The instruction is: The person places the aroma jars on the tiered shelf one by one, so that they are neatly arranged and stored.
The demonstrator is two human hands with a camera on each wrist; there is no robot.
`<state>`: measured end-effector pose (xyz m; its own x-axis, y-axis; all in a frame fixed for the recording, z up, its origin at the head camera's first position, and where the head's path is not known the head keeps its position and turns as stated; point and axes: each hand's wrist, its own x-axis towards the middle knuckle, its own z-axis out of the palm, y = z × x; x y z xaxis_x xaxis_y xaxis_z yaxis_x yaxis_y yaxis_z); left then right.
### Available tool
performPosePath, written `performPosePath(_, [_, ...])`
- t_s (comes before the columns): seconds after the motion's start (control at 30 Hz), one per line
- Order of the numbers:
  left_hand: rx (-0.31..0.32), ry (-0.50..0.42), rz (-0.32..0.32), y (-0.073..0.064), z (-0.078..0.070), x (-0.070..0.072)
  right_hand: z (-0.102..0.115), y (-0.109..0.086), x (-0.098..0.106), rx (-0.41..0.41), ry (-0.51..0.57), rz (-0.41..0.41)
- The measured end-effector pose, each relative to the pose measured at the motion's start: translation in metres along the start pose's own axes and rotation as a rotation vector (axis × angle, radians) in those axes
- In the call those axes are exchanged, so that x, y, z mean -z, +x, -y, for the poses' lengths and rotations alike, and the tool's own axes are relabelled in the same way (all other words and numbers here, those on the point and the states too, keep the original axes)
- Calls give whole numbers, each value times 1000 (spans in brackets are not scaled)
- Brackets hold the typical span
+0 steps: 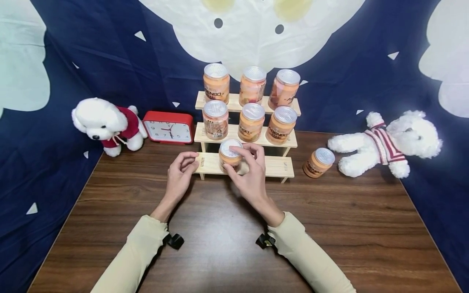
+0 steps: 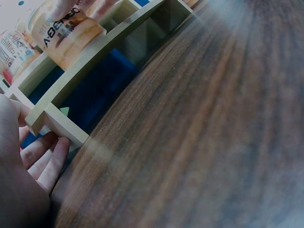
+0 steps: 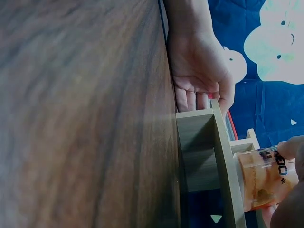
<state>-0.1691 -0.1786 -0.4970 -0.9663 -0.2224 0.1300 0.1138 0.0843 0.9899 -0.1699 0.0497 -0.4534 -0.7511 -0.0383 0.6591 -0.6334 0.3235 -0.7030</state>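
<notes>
My right hand (image 1: pixel 253 175) holds a jar (image 1: pixel 228 147) with a silver lid and orange contents, thumb on its near side and fingers at its right. The jar stands upright on the lowest step (image 1: pixel 272 166) of a pale wooden rack, left of its middle. In the left wrist view, dark lettering shows on the jar (image 2: pixel 71 42). My left hand (image 1: pixel 179 173) grips the left end of that step, its thumb at the top board and its other fingers around the end leg (image 2: pixel 66 126). In the right wrist view, the left hand (image 3: pixel 202 71) is at the rack's end.
Two rows of similar jars fill the middle step (image 1: pixel 233 136) and top step (image 1: pixel 234 105). Another jar (image 1: pixel 318 163) stands on the table right of the rack. A red clock (image 1: pixel 168 127) and white plush dog (image 1: pixel 106 122) are left; a plush toy (image 1: pixel 390 144) lies right.
</notes>
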Motion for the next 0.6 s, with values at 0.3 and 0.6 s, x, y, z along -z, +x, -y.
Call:
performPosePath(0.3, [-3,-2,1,0,1,0,1,3,-4,-31,-15,12])
performPosePath(0.6, [-2,0,0,0,-1,0,1,4,-3,-26,-44,21])
